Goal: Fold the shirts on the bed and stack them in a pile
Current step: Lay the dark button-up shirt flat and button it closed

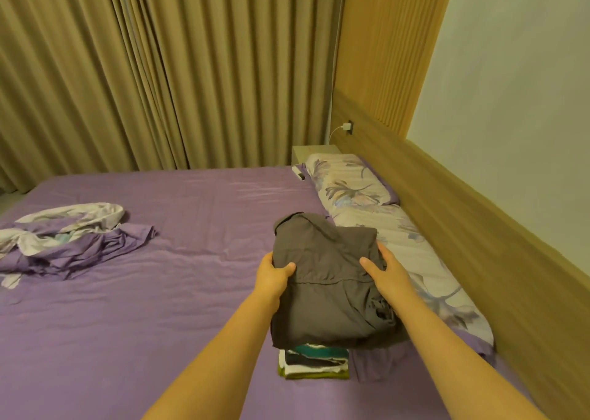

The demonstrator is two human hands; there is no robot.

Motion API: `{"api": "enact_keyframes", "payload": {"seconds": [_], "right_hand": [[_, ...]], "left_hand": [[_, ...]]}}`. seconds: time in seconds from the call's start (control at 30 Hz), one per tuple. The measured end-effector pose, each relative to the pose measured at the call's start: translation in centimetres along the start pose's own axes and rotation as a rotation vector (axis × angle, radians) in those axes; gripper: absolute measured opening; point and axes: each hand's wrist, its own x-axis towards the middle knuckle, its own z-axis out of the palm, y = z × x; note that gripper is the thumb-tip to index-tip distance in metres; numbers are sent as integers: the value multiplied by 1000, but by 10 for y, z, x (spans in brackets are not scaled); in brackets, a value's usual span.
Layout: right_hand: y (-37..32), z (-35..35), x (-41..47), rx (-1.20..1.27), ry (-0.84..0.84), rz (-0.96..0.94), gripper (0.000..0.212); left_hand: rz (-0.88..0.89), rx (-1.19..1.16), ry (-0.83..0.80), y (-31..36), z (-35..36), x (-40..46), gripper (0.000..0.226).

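Bed (127, 323): wide, flat, covered in a smooth purple sheet with faint creases; headboard edge runs along the right.
Curtain (143, 68): tan, heavy, hanging in deep vertical pleats beyond the far edge of the bed.
Pillows (351, 186): soft, pale floral fabric, lined along the headboard edge.
Bedding heap (64, 244): crumpled purple and white cloth near the left edge; whether any shirt lies in it cannot be told.
Grey shirt (325, 279): folded into a thick rectangle, matte woven cloth, collar at the far end; sits over the pile near the headboard edge, whether resting on it or just above cannot be told; judged light, limp and apt to unfold, so best held by both side edges with support beneath.
Pile (314, 363): folded shirts in teal, white, dark and olive layers, soft rounded edges.
Left hand (276, 274): grips the shirt's left edge, thumb on top, fingers tucked under.
Right hand (384, 268): grips the right edge likewise.
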Motion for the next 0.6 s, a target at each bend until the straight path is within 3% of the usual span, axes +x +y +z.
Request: {"api": "enact_keyframes", "payload": {"seconds": [0.2, 0.37, 0.6], "right_hand": [[67, 30, 67, -24, -105, 139, 69], [130, 65, 100, 22, -115, 228, 62], [216, 111, 119, -94, -141, 318, 71]], "left_hand": [[-146, 41, 73, -49, 24, 72, 51], [-212, 109, 83, -105, 30, 130, 50], [-312, 182, 108, -195, 26, 174, 55]]}}
